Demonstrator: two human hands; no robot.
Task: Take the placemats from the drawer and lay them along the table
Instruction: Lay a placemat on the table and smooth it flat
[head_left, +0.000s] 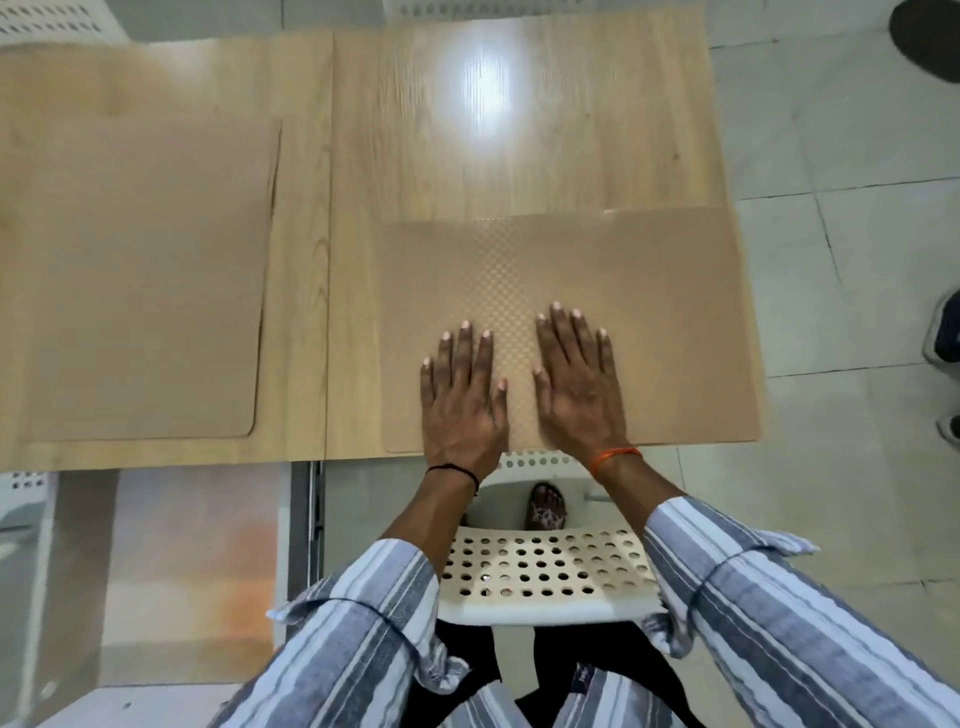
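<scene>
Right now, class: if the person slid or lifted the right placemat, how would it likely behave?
The right placemat lies thin and flat on the table, so it would probably flop when lifted. Its dimpled texture may grip, resisting sliding. Both hands press flat on it, suggesting it is light enough to shift.

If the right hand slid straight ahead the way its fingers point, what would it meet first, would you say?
Nothing stands in its way, as far as the picture shows. The right hand lies flat on the near placemat; sliding ahead it would cross that mat's far edge onto the bare table.
</scene>
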